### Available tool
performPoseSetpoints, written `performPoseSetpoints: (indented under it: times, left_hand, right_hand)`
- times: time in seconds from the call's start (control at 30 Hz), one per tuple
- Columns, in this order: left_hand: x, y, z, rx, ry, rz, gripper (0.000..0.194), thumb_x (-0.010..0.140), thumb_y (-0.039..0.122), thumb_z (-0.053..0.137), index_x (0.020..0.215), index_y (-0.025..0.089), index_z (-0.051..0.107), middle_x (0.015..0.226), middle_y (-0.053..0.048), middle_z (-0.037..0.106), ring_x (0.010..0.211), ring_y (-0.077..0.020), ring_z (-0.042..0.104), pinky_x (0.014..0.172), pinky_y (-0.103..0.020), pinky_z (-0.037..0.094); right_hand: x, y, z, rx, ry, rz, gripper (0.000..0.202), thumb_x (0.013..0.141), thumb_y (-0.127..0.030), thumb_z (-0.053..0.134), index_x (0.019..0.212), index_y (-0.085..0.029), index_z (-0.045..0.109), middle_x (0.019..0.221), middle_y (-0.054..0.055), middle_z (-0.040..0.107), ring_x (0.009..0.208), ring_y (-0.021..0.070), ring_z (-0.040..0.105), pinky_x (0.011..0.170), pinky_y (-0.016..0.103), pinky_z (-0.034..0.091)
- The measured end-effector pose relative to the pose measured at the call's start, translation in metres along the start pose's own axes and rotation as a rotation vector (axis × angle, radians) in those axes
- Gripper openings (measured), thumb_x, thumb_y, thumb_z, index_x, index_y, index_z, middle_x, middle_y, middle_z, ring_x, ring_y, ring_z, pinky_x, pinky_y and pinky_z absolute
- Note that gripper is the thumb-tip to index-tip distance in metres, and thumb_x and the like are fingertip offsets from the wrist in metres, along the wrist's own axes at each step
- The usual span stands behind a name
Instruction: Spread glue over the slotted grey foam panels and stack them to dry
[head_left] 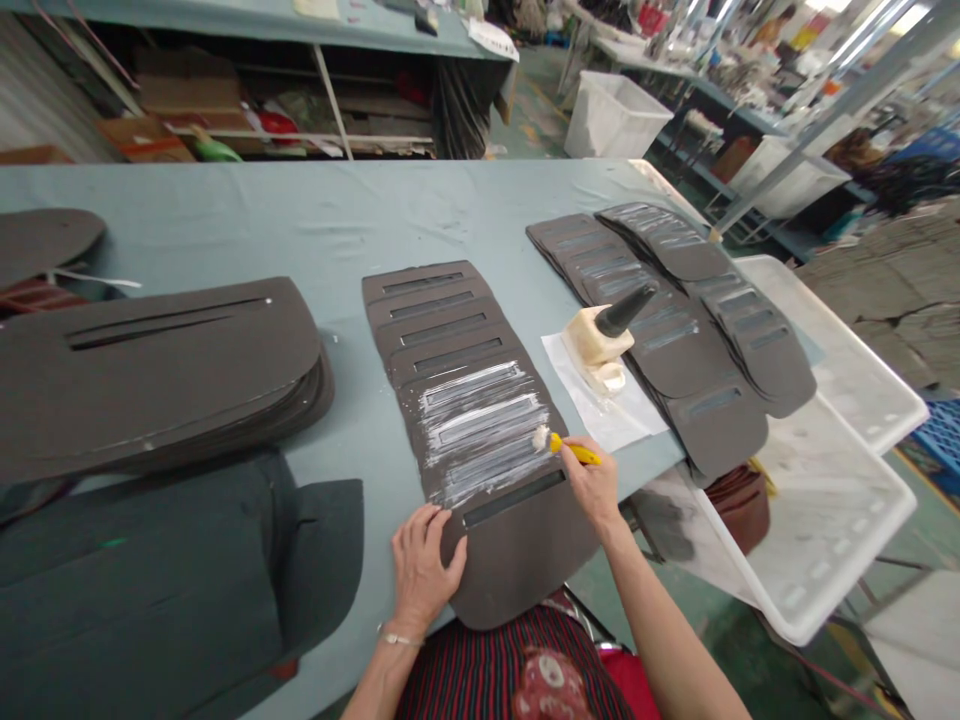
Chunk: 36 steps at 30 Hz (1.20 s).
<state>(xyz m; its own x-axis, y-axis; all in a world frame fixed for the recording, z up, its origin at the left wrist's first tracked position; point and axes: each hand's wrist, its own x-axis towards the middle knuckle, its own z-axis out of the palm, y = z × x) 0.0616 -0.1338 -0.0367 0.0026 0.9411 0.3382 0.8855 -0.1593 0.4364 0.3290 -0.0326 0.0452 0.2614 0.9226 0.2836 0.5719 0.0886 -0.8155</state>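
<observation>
My right hand point(592, 487) grips a small brush with a yellow handle point(581, 453). Its pale bristles touch the overlapping row of dark grey slotted panels point(525, 555) in front of me. White glue-like streaks point(487, 425) cover several of the middle slots, while the slots at the far end and the nearest one look bare. My left hand point(427, 560) lies with fingers spread on the left edge of the nearest panel. To the right of the row, a cream bottle with a black cone top point(600, 335) rests on a white sheet point(634, 415).
Stacked dark panels point(165, 370) and darker green-black pieces point(150, 590) take up the left of the table. More streaked panels point(720, 430) overlap at the right edge, above white plastic bins point(832, 560). Behind stands another table point(247, 22) with cartons beneath.
</observation>
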Motion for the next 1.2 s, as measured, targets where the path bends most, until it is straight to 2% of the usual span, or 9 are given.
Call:
performPoseSetpoints:
  times: [0.2,0.3,0.4,0.53,0.6,0.67,0.87,0.97,1.2]
  left_hand:
    - [-0.001,-0.003,0.0,0.002,0.004,0.027,0.035,0.079,0.033,0.059,0.112,0.02,0.055,0.118,-0.011,0.055,0.116,-0.0268,0.048,0.099,-0.044,0.034]
    - [-0.001,-0.003,0.002,-0.007,0.024,0.037,0.035,0.079,0.033,0.06,0.111,0.02,0.055,0.117,-0.011,0.056,0.116,-0.0266,0.049,0.099,-0.044,0.035]
    - [0.0,-0.002,0.004,-0.004,0.039,0.031,0.033,0.078,0.033,0.06,0.109,0.02,0.056,0.116,-0.011,0.057,0.115,-0.0272,0.049,0.098,-0.044,0.035]
    - [0.0,0.001,0.003,0.005,0.046,0.018,0.033,0.078,0.033,0.059,0.109,0.02,0.057,0.116,-0.012,0.057,0.115,-0.0275,0.049,0.097,-0.044,0.035]
    - [0.001,0.001,0.002,0.01,0.044,0.018,0.033,0.078,0.033,0.06,0.108,0.02,0.057,0.116,-0.012,0.057,0.115,-0.0276,0.049,0.097,-0.044,0.036]
    - [0.001,0.001,0.003,0.018,0.038,0.019,0.034,0.078,0.033,0.06,0.109,0.019,0.057,0.116,-0.012,0.057,0.115,-0.0276,0.049,0.097,-0.044,0.036]
    - [0.001,0.0,0.005,0.028,0.047,0.024,0.035,0.077,0.033,0.061,0.109,0.02,0.056,0.115,-0.011,0.057,0.113,-0.0275,0.05,0.096,-0.044,0.037]
    - [0.001,-0.001,0.005,0.027,0.054,0.017,0.036,0.076,0.034,0.061,0.11,0.021,0.056,0.115,-0.011,0.057,0.113,-0.0274,0.051,0.096,-0.044,0.038]
    - [0.001,-0.011,0.014,-0.08,0.129,-0.018,0.03,0.078,0.037,0.057,0.106,0.027,0.057,0.111,-0.01,0.059,0.104,-0.0282,0.057,0.084,-0.046,0.046]
  right_hand:
    - [-0.069,-0.06,0.057,0.187,-0.25,-0.135,0.015,0.087,-0.025,0.052,0.088,-0.02,0.065,0.082,0.004,0.064,0.074,0.0143,0.059,0.071,0.027,0.047]
    - [-0.085,-0.067,0.072,0.216,-0.366,-0.209,0.015,0.087,-0.023,0.052,0.091,-0.021,0.065,0.082,0.003,0.064,0.075,0.0144,0.059,0.072,0.027,0.048]
    - [-0.068,-0.041,0.051,0.172,-0.352,-0.191,0.014,0.087,-0.024,0.052,0.092,-0.021,0.065,0.084,0.003,0.065,0.077,0.0152,0.06,0.072,0.027,0.048]
    - [-0.015,0.013,-0.009,-0.028,-0.073,-0.089,0.017,0.085,-0.031,0.053,0.084,-0.019,0.066,0.081,0.005,0.065,0.074,0.0168,0.06,0.071,0.028,0.047]
    - [-0.001,0.021,-0.023,-0.117,0.052,-0.076,0.018,0.085,-0.033,0.053,0.081,-0.019,0.065,0.079,0.005,0.065,0.074,0.0173,0.059,0.071,0.029,0.046]
    - [-0.005,0.008,-0.014,-0.112,0.066,-0.096,0.018,0.086,-0.031,0.052,0.082,-0.02,0.064,0.079,0.005,0.064,0.074,0.0169,0.058,0.072,0.029,0.046]
    - [-0.049,-0.04,0.048,0.108,-0.389,-0.259,0.015,0.086,-0.029,0.051,0.092,-0.026,0.066,0.083,0.002,0.066,0.074,0.0165,0.061,0.068,0.029,0.05]
    - [-0.027,-0.015,0.03,0.07,-0.247,-0.094,0.016,0.085,-0.035,0.052,0.087,-0.026,0.066,0.083,0.002,0.067,0.075,0.0193,0.062,0.07,0.032,0.05]
    - [0.061,0.027,-0.055,-0.077,0.251,0.158,0.03,0.076,-0.043,0.056,0.083,-0.016,0.067,0.06,0.001,0.062,0.053,0.0147,0.056,0.054,0.025,0.042]
